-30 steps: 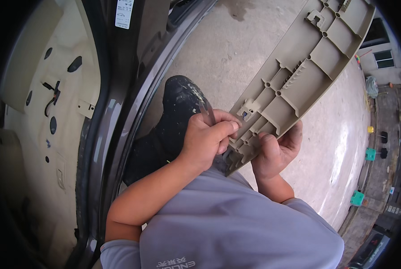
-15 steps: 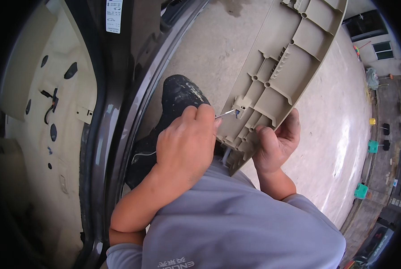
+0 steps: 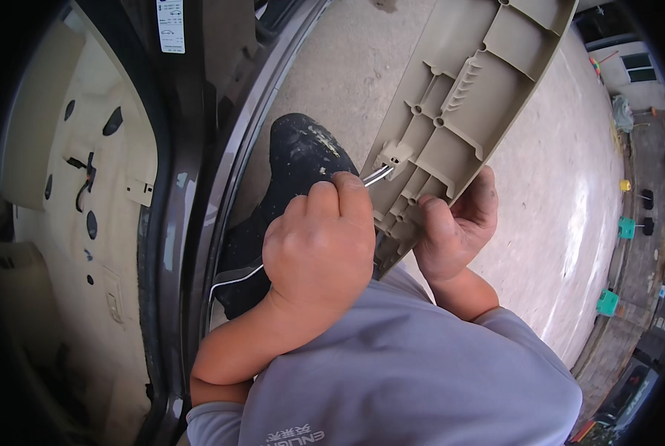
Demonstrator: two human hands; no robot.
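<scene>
My left hand [image 3: 321,249] is closed round a slim metal tool [image 3: 378,176]; its handle is hidden in the fist. The bright, narrow tip touches a small raised clip seat [image 3: 396,154] on the ribbed back of a long beige plastic trim panel [image 3: 500,85]. With my right hand [image 3: 457,227] I grip the panel's right edge near its lower end, thumb on the ribbed side and fingers curled round the edge. The panel slants up and right from my lap, its far end beyond the top of the picture.
At left is a car body with a dark door frame [image 3: 187,223] and a beige inner lining [image 3: 87,201] with several holes. My dark, paint-marked trouser leg [image 3: 303,149] is beside the frame. Pale floor [image 3: 548,223] stretches right to a wooden bench [image 3: 630,275] with green items.
The tool's tip has shifted slightly left and up with the clip seat and shows brighter. My left hand has moved a little right, closer to the panel. The right hand keeps its grip.
</scene>
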